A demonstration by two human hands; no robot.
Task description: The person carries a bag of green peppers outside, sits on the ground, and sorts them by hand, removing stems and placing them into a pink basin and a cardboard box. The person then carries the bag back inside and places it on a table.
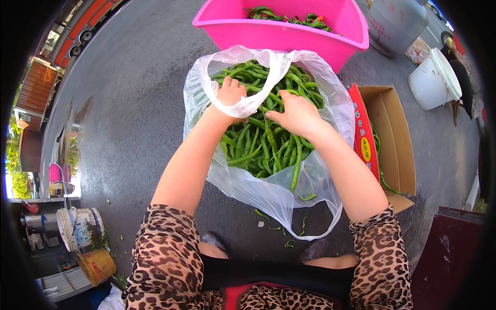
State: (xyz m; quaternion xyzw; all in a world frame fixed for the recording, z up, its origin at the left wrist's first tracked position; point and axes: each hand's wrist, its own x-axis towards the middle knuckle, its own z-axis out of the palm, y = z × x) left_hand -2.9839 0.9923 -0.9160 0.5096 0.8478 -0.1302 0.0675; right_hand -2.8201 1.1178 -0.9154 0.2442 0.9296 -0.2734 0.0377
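Long green chili peppers fill a white translucent plastic bag that stands wide on the ground before me. My left hand reaches through the bag's handle loop and rests on the peppers at the left, its fingertips partly hidden among them. To its right, my right hand lies on the heap with thumb and fingers apart, touching peppers. Whether either hand grips a pepper is not clear for the left; the right holds none. Behind the bag, a pink plastic tub contains more green peppers and a bit of red.
An open cardboard box with some green peppers stands right of the bag. Beyond it are a white bucket and a gas cylinder. At the lower left are a stained bucket and a yellow one. Pepper scraps lie near my feet.
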